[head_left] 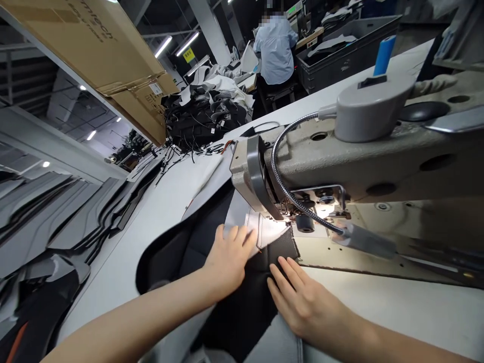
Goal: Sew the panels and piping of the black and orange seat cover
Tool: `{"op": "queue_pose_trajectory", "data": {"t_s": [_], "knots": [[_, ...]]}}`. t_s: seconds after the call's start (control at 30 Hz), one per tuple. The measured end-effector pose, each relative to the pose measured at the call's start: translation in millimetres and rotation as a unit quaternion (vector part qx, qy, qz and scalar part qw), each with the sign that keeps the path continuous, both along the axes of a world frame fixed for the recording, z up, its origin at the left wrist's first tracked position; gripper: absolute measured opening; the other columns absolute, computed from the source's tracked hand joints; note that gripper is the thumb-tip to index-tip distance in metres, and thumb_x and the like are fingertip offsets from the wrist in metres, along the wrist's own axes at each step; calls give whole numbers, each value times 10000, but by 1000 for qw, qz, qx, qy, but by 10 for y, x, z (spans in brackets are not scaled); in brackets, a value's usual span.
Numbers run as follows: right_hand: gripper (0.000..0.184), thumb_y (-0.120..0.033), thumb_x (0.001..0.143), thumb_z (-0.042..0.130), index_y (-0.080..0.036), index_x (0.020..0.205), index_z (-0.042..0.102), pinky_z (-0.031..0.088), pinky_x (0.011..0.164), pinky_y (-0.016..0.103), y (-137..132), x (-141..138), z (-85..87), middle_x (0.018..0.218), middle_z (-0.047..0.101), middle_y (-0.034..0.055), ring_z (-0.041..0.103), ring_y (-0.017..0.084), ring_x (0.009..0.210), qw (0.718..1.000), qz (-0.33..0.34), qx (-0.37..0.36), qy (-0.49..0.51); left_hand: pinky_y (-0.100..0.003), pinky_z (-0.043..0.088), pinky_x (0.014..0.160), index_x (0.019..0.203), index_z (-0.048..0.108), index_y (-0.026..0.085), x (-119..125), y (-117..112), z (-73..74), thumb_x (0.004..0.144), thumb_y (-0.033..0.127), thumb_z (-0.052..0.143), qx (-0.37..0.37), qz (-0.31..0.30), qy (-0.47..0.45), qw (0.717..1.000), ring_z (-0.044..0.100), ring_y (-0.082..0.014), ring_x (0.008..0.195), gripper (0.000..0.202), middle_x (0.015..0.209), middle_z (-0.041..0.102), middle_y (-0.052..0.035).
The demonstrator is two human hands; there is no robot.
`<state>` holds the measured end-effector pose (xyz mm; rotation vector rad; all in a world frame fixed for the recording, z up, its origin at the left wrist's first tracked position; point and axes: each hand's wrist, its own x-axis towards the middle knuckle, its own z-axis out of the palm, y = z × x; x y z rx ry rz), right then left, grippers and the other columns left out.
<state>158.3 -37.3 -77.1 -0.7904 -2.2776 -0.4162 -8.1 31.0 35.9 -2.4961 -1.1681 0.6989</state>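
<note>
Nearest the camera, two bare forearms (143,312) are extended over a dark fabric piece (240,302), which is spread across the white tabletop (401,312) and partly fed up to the sewing machine (310,156). The left hand (229,259) is laid palm down, its fingers slightly spread and bent on a pale fabric panel (274,232) joined to the dark piece; whether anything is pinched beneath it cannot be told. The right hand (308,297) is rested flat on the dark fabric just beside, its fingers a little apart. The panel's far corner is placed by the needle area, where it is brightly lit. Scissors (434,264) are set down at the right, near the machine's base. To the left, grey panels (75,214) are laid in overlapping rows. Beyond, a fabric heap (212,103) is piled near a cardboard box (113,60), and a co-worker (274,50) is seated beside a grey crate (340,53).
</note>
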Motion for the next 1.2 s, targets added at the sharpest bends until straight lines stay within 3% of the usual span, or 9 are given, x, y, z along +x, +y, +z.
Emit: {"op": "queue_pose_trajectory", "data": {"t_s": [0.1, 0.2, 0.33, 0.43, 0.53, 0.67, 0.9, 1.2], "knots": [[332, -147, 802, 499, -44, 1091, 627, 479, 876, 479, -21, 25, 18, 1128, 625, 200, 598, 327, 1018, 1000, 8, 1, -10, -431, 374, 906, 1274, 464, 164, -121, 190, -33, 824, 136, 528, 63, -37, -1, 997, 497, -248, 1008, 455, 1093, 557, -103], [348, -122, 801, 466, -29, 1099, 620, 471, 887, 464, -50, 59, -6, 1125, 627, 198, 600, 304, 1014, 1000, -10, 8, 0, -341, 412, 747, 1036, 582, 154, -149, 318, -49, 915, 123, 404, 93, -118, -28, 988, 537, -201, 821, 217, 841, 580, -60], [349, -85, 774, 451, -19, 1065, 632, 468, 892, 442, -60, -2, -33, 1098, 642, 192, 603, 296, 1010, 999, -36, -3, 18, -295, 376, 550, 705, 535, 171, -37, 251, -39, 900, 109, 361, 13, -213, -56, 975, 520, -181, 635, 269, 651, 522, -31], [346, -79, 771, 452, -26, 1056, 640, 480, 870, 418, -58, -36, -39, 1091, 651, 174, 611, 287, 995, 998, -46, -7, 33, -292, 402, 512, 945, 561, 158, 83, 142, -18, 810, 160, 453, -91, -158, -64, 981, 554, -193, 638, 173, 743, 579, -42], [342, -88, 775, 448, -40, 1050, 645, 491, 847, 398, -59, -5, -47, 1084, 659, 153, 620, 272, 969, 998, -43, -8, 38, -291, 451, 540, 1205, 454, 158, 185, 106, 19, 771, 235, 494, -163, -46, -62, 984, 599, -209, 672, 442, 835, 622, -49], [331, -82, 786, 434, -63, 1036, 650, 484, 850, 368, -29, 101, -62, 1082, 664, 133, 622, 245, 963, 998, -42, -3, 44, -300, 480, 590, 1141, 500, 201, 316, 124, 45, 847, 235, 398, -216, 7, -63, 974, 640, -232, 748, 313, 871, 652, -59], [352, -51, 786, 393, -41, 1035, 641, 471, 889, 359, 121, 206, -84, 1092, 655, 154, 610, 239, 996, 996, -82, 4, 37, -308, 490, 592, 1122, 527, 177, 542, 172, -59, 845, 183, 374, -212, 39, -90, 972, 652, -244, 759, 316, 906, 673, -79], [418, -24, 734, 366, -14, 1073, 610, 492, 900, 382, 245, 69, -169, 1126, 621, 210, 592, 269, 1043, 993, -120, 3, -8, -331, 506, 706, 943, 599, 157, 608, 333, -240, 840, 150, 401, -202, -9, -137, 970, 637, -238, 810, 223, 942, 665, -95]]}}
